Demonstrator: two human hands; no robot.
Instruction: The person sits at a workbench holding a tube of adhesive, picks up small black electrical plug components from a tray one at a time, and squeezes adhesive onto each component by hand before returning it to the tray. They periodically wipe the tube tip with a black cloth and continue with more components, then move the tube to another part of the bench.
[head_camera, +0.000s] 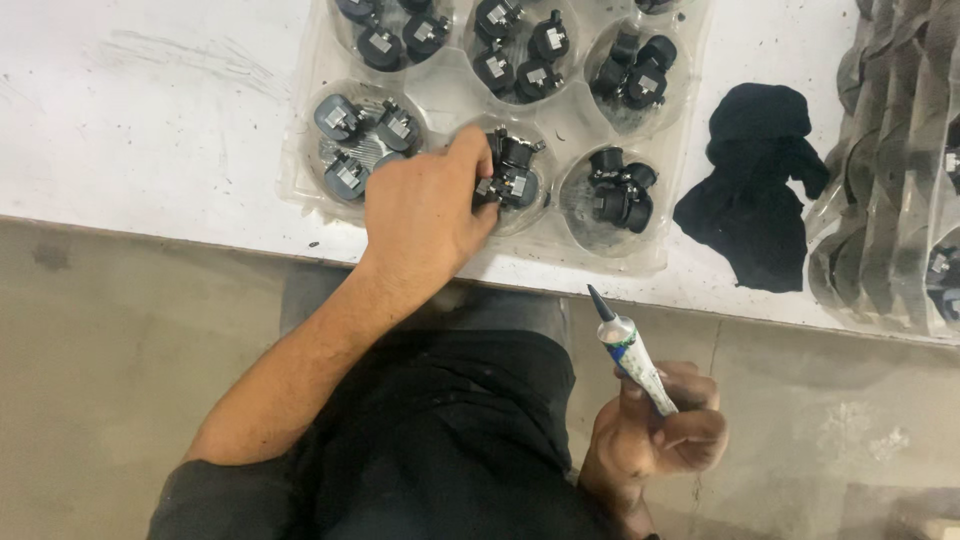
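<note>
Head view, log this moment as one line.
left hand: grasping black parts in clear tray | right hand: holding glue tube | black cloth: beside tray

Even, diffuse overhead light; no single source visible. The white tabletop (150, 110) is bright and nearly washed out toward the upper left, while the grey floor (110, 370) below reads duller. The clear plastic tray (440, 95) shows soft glare along its cup rims. The black cloth (755, 195) loses all inner detail. Shadows are faint, short and soft under the left hand (425, 215). Focus is fair at centre; the stacked trays (900, 170) at the right edge look smeared and bowed.
</note>
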